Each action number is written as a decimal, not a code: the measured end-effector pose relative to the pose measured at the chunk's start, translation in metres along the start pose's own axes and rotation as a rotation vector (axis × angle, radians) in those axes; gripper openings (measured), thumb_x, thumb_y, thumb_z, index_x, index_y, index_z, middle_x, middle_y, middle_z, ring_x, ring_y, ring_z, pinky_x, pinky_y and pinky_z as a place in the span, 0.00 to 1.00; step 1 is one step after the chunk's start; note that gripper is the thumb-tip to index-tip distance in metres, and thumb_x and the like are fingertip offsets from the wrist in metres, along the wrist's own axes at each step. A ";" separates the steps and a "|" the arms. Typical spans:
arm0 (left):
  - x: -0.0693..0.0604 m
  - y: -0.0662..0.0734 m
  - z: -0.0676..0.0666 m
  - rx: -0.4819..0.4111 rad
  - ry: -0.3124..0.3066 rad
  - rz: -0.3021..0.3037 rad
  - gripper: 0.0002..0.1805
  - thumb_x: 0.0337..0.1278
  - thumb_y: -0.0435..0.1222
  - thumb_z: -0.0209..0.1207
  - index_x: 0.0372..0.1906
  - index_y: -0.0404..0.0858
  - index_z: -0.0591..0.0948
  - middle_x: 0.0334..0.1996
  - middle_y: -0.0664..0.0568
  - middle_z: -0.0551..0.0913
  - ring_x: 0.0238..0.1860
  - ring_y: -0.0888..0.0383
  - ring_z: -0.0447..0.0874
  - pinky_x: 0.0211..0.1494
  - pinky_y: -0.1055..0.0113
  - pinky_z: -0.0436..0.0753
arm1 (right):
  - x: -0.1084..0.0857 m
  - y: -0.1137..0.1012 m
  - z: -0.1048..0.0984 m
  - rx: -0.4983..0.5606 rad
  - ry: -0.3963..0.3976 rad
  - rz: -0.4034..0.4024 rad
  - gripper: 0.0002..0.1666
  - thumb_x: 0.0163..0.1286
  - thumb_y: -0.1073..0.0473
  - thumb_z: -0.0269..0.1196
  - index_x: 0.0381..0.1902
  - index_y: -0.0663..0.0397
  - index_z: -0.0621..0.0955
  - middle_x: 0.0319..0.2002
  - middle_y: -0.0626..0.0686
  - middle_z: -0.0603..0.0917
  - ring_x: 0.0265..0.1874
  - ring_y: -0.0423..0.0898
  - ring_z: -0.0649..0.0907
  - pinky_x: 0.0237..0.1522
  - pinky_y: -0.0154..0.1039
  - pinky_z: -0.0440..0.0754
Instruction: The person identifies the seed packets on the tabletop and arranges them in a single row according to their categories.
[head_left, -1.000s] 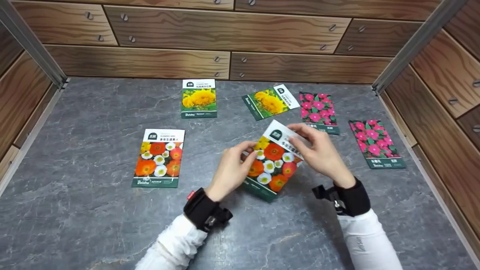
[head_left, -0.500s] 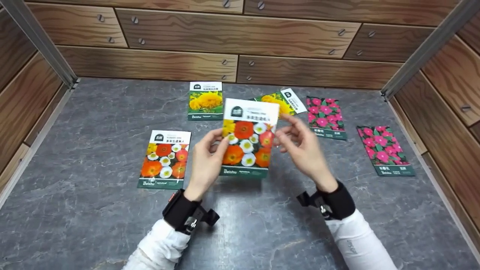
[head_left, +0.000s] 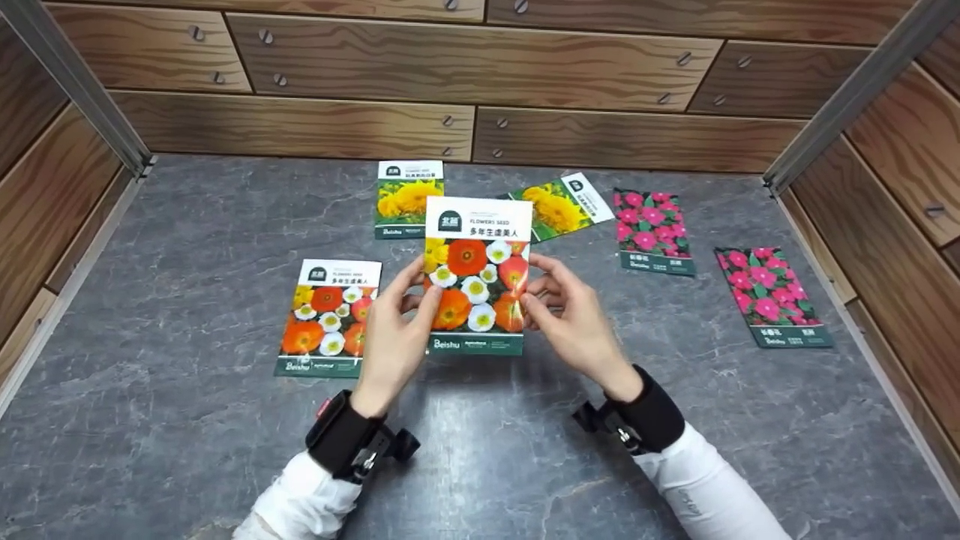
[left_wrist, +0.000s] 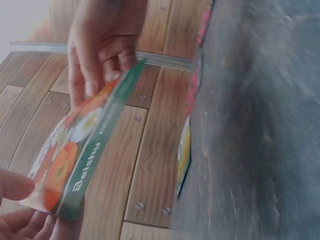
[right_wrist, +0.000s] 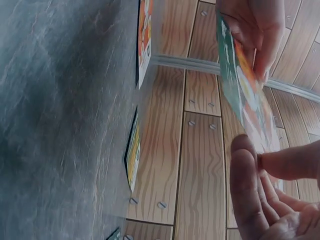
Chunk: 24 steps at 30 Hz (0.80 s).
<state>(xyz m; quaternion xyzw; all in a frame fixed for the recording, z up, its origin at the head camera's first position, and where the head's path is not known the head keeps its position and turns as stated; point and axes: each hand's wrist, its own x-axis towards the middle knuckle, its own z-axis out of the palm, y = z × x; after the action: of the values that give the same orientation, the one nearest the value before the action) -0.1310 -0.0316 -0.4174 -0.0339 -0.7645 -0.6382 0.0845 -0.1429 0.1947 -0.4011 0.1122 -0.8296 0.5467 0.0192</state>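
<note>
A flower seed packet point(head_left: 475, 289) with orange, white and yellow poppies is held upright above the table, its printed front toward the head camera. My left hand point(head_left: 397, 337) pinches its left edge, thumb in front and fingers behind. On the opposite edge, my right hand point(head_left: 574, 322) pinches with thumb and fingers. Both wrist views show the packet point(left_wrist: 65, 165) off the table, spanning the two hands. A matching poppy packet point(head_left: 319, 322) lies flat at the left, partly covered by my left hand. Fingers behind the held packet are mostly hidden.
Two yellow-flower packets lie at the back, one straight point(head_left: 409, 201) and one slanted point(head_left: 555, 206), both partly behind the held packet. Two pink-flower packets point(head_left: 651, 231) lie at the right, the outer one point(head_left: 772, 296) nearer. Wood-patterned walls point(head_left: 360, 60) enclose the grey table point(head_left: 187, 300).
The poppy packet has moved left and been turned from slanted to upright. My right hand left its top edge and now pinches its right edge; my left hand kept its hold.
</note>
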 end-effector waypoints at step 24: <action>0.019 -0.005 -0.060 0.467 0.067 0.128 0.30 0.72 0.29 0.61 0.75 0.28 0.71 0.59 0.36 0.84 0.44 0.46 0.86 0.48 0.62 0.84 | 0.030 -0.028 0.059 -0.100 0.020 -0.189 0.35 0.71 0.73 0.65 0.74 0.68 0.71 0.41 0.64 0.87 0.25 0.58 0.87 0.25 0.29 0.83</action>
<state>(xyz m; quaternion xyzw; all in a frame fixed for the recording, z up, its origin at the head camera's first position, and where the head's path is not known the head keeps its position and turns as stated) -0.1451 -0.0922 -0.4089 -0.0405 -0.8843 -0.4382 0.1558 -0.1613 0.1254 -0.3951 0.1834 -0.8413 0.5013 0.0849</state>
